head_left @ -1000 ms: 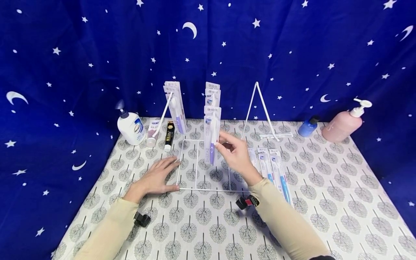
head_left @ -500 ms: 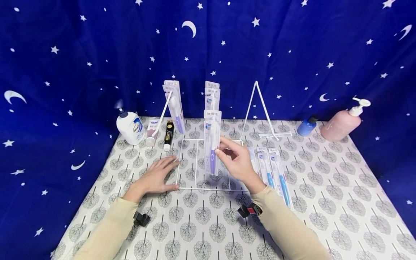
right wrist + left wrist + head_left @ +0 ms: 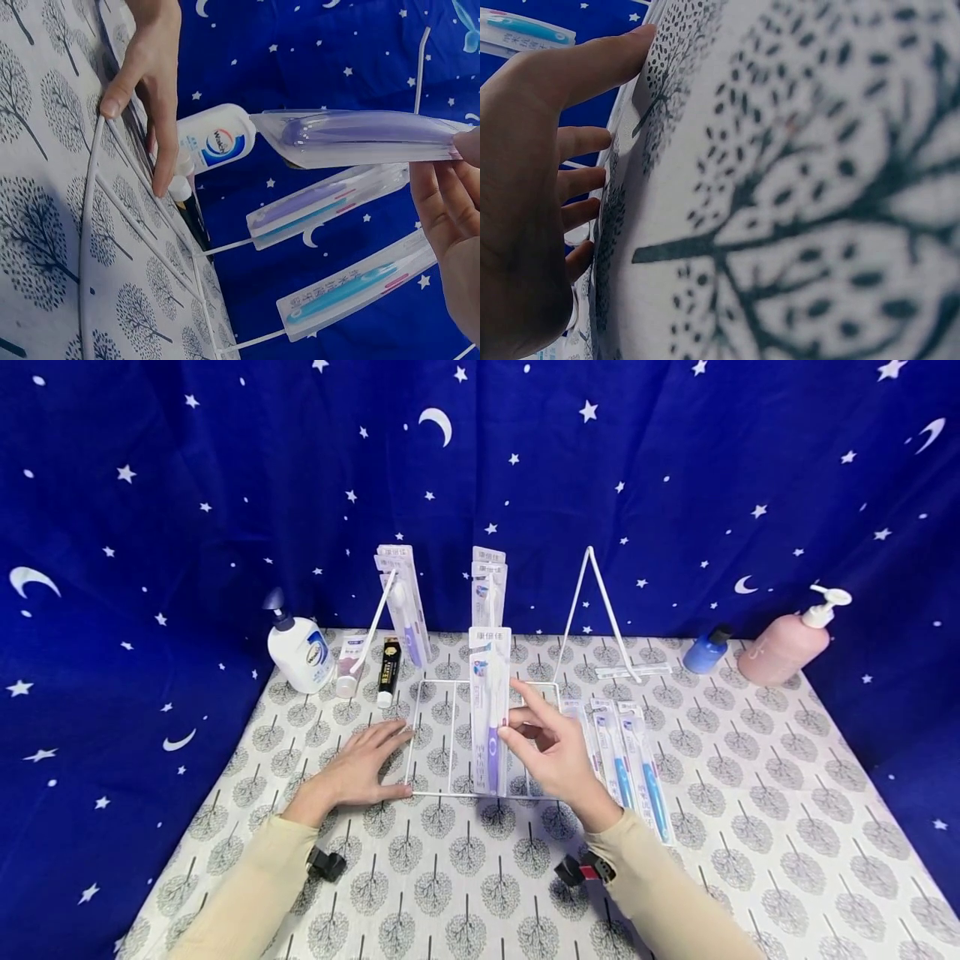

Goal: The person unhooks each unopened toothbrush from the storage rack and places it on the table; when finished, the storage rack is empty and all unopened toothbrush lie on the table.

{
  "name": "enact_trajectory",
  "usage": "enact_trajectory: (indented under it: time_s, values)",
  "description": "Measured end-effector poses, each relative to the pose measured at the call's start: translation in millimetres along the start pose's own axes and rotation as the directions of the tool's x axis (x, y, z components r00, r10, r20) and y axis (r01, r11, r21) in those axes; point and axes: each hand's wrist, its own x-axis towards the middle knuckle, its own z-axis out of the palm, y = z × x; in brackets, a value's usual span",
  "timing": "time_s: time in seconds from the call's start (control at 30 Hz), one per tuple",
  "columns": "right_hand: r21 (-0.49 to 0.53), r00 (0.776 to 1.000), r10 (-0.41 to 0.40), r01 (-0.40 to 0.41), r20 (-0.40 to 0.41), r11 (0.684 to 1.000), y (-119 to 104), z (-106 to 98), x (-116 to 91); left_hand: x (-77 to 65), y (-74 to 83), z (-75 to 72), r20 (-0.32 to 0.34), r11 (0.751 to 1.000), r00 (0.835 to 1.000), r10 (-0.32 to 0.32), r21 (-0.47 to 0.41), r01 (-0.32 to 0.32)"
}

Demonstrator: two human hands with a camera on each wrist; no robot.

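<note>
My right hand [image 3: 553, 747] pinches the edge of a clear-packed purple toothbrush [image 3: 483, 718] between thumb and fingers, upright above the white wire rack [image 3: 442, 794]. In the right wrist view this toothbrush pack [image 3: 360, 139] is apart from the packs hanging behind it. My left hand [image 3: 363, 768] rests at the left side of the rack's base, fingers spread, thumb at the front corner. More packed toothbrushes [image 3: 488, 568] hang from the middle arm, and others [image 3: 411, 618] from the left arm. The right arm [image 3: 609, 610] of the rack carries no pack.
Several packs with blue toothbrushes [image 3: 648, 777] lie right of the rack, partly behind my right hand. A white pump bottle [image 3: 302, 656] and two toothpaste tubes [image 3: 388, 672] are at left. A blue bottle [image 3: 707, 653] and pink pump bottle [image 3: 783, 647] stand back right.
My right hand has drawn the purple toothbrush pack down and towards me, away from the packs on the middle arm. The left hand has stayed in place.
</note>
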Motion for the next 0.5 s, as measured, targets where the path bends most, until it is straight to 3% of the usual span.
enact_trajectory:
  time_s: [0.5]
  values:
    - [0.014, 0.999, -0.036, 0.035, 0.033, 0.999, -23.4, 5.2, -18.1, 0.6, 1.1, -1.7, 0.009, 1.000, 1.000, -0.006, -0.009, 0.006]
